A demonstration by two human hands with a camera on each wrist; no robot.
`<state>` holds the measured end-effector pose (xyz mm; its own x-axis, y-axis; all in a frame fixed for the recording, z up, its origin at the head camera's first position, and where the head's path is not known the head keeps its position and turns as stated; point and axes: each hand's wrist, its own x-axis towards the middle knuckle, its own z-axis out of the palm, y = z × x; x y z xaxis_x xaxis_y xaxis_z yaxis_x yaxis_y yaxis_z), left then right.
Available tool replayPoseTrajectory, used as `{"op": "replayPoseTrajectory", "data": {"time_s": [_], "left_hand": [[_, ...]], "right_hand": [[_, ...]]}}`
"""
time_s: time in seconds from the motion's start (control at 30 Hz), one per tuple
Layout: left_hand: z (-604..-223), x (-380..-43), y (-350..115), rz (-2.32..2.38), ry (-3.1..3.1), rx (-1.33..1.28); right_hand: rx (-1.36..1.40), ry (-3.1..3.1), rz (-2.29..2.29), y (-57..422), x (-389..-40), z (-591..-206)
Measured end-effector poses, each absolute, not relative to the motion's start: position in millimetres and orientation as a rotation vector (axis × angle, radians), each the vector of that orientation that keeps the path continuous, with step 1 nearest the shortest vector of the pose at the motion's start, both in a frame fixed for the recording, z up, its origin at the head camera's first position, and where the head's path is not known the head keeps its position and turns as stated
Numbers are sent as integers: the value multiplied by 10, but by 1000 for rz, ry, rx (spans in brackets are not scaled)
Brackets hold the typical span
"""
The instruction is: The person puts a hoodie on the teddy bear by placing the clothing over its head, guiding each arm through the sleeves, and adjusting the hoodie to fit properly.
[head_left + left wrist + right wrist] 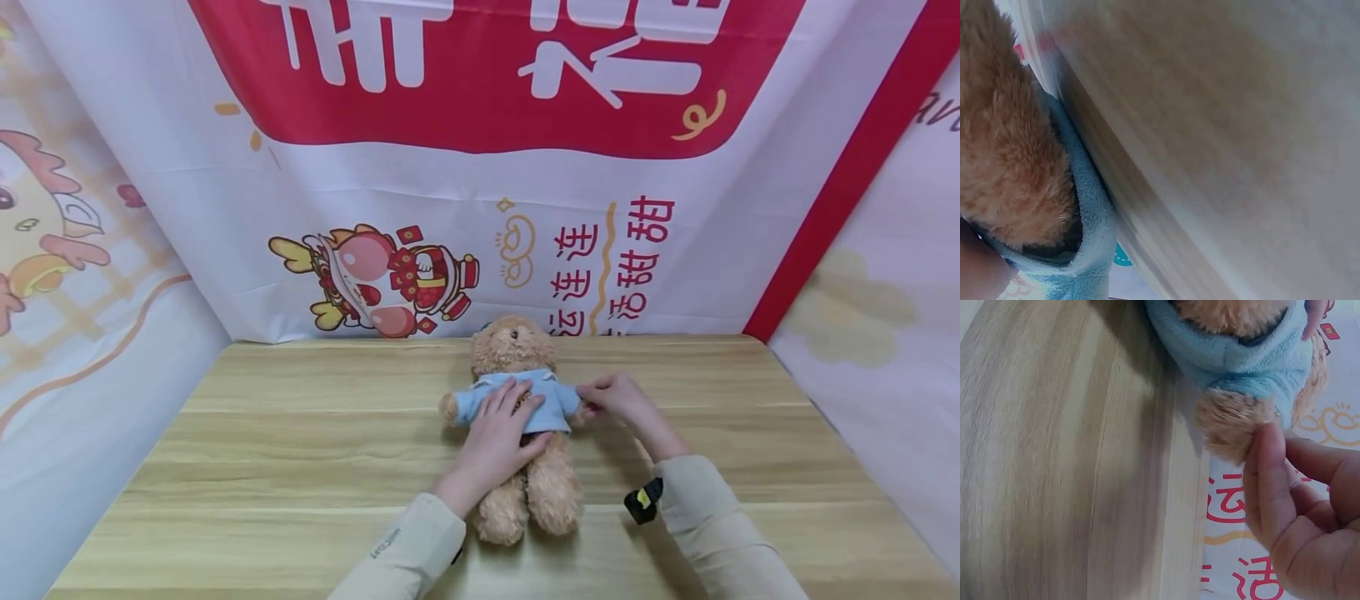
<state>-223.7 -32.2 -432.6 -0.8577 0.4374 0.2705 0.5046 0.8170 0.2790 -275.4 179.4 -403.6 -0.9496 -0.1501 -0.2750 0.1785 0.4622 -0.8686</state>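
Observation:
A brown plush teddy bear [510, 348] in a light blue shirt [557, 404] lies on its back on the wooden table, head toward the back wall. My left hand [491, 446] rests on the shirt's front with its fingers spread. At the bear's arm on the right side, my right hand [621, 402] pinches the end near the cuff. The right wrist view shows thumb and fingers of that hand [1304, 512] at the furry paw [1229, 425]. In the left wrist view, brown fur [1010, 144] fills the shirt's hem [1094, 212], and only a bit of hand shows.
The wood-grain table [300, 450] extends to both sides of the bear. A white and red printed cloth [420, 183] hangs right behind the table's back edge, close to the bear's head. A black strap with a yellow part [643, 500] hangs by the right sleeve.

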Motion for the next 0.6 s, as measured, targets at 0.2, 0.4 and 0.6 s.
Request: {"op": "replayPoseTrajectory", "data": {"time_s": [0.2,0.4,0.6], "left_hand": [[-4330,-2233,-318,-505,-2804,-749],[-4328,-2219,-313,-481,-2802,-745],[-4332,-2203,-329,-511,-2793,-733]], "right_hand": [[61,2290,-1485,1746,-2758,-4028],[27,2123,-1605,1802,-2797,-4066],[87,1849,-1833,1869,-2815,-4145]]}}
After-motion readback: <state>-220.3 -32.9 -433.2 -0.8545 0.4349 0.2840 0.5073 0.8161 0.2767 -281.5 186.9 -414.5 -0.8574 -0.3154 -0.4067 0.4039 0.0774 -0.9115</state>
